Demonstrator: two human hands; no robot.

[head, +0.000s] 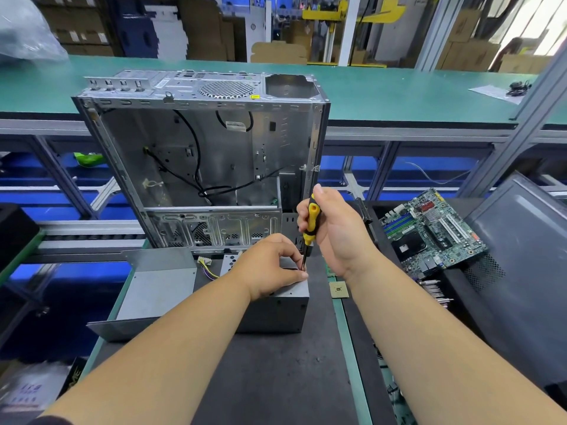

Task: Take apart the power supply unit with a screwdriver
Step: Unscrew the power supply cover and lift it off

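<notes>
The grey metal power supply unit (276, 311) lies on the dark mat in front of me. My left hand (270, 265) rests on its top near the right corner, fingers pinched around the screwdriver's tip at the case. My right hand (334, 228) grips the yellow and black screwdriver (311, 223) upright, its thin shaft pointing down onto the unit's top right corner. Coloured wires (206, 266) show behind the unit on its left side. My left arm hides most of the unit's top.
An empty silver computer case (199, 161) stands open right behind the unit. A bent metal cover (153, 289) lies to the left. A motherboard (432, 231) and a dark panel (521, 256) sit at the right, a small CPU chip (339, 290) on the mat.
</notes>
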